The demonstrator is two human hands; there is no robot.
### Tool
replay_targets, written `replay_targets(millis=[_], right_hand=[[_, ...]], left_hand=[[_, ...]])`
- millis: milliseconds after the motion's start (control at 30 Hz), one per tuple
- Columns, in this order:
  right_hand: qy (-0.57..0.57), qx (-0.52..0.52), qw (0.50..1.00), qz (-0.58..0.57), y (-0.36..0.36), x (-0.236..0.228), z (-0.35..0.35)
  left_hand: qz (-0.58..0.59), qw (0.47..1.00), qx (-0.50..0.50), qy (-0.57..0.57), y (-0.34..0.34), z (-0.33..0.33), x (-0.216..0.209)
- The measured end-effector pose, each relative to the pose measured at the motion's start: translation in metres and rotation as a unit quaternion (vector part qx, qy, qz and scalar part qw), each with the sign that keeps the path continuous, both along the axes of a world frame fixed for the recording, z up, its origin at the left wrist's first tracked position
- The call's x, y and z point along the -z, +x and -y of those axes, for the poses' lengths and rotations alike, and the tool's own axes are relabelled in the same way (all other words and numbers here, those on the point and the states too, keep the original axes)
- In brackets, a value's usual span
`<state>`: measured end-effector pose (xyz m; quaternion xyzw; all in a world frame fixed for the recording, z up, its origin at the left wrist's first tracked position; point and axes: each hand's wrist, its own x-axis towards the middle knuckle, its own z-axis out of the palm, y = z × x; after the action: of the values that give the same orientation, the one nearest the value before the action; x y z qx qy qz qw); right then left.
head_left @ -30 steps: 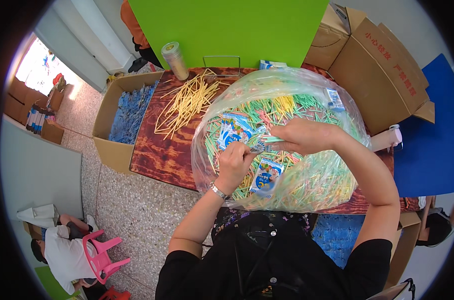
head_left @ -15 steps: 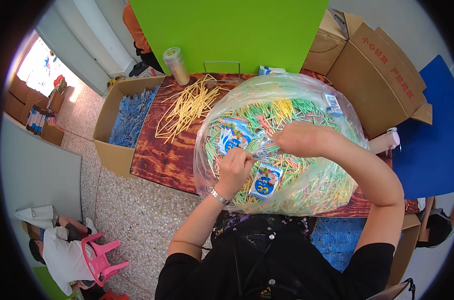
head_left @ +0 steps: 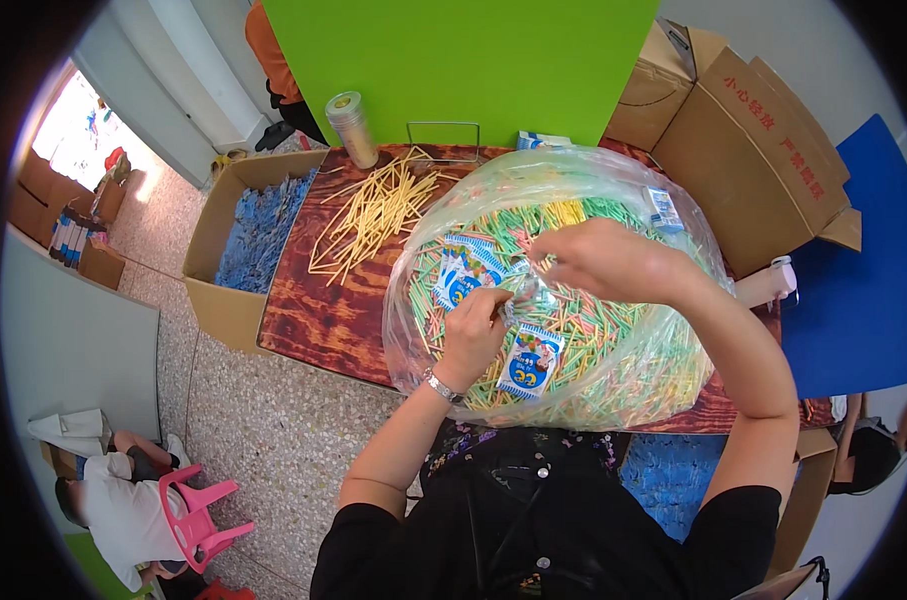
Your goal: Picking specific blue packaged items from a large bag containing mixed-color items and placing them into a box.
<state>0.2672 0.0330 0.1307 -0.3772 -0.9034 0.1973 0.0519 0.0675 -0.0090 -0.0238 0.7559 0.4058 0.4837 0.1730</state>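
Observation:
A large clear plastic bag (head_left: 713, 262) lies spread open on the table, full of thin pastel sticks (head_left: 605, 325) in green, pink and yellow. Over it my left hand (head_left: 472, 338) is closed, pinching a small shiny see-through packet (head_left: 518, 300) with blue trim. My right hand (head_left: 601, 262) is just up and right of that packet, fingers bent together; whatever they hold is hidden. Flat blue-and-white packets (head_left: 465, 272) lie in an overlapping pile beyond my left hand. Another blue-and-white packet (head_left: 532, 360) rests on the sticks nearer me.
Loose yellow sticks (head_left: 381, 218) and a clear cylindrical tub (head_left: 351, 130) occupy the table's far left. A carton of blue wrappers (head_left: 263, 235) stands beside it. At right are an open cardboard box (head_left: 743, 150) and a pinkish-white bottle (head_left: 766, 285). A person (head_left: 123, 510) sits lower left.
My right hand has lifted away from the packet, up and slightly right. The packet stays in my left hand, which has barely moved.

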Motion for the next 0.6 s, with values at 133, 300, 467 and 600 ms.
replay_targets(millis=[133, 300, 467, 600], right_hand=[[0.043, 0.06, 0.988, -0.135, 0.007, 0.021, 0.002], [0.023, -0.027, 0.974, -0.223, -0.023, 0.063, 0.012], [0.137, 0.078, 0.957, -0.245, -0.046, 0.112, 0.004], [0.032, 0.228, 0.936, -0.265, -0.063, 0.158, -0.008]], left_hand=[[-0.012, 0.998, 0.002, -0.056, -0.006, -0.001, 0.003], [-0.016, 0.998, 0.018, -0.064, -0.016, 0.003, 0.002], [0.051, 0.984, 0.025, -0.172, -0.043, 0.01, 0.03], [0.02, 0.964, -0.039, -0.261, -0.073, 0.012, 0.039]])
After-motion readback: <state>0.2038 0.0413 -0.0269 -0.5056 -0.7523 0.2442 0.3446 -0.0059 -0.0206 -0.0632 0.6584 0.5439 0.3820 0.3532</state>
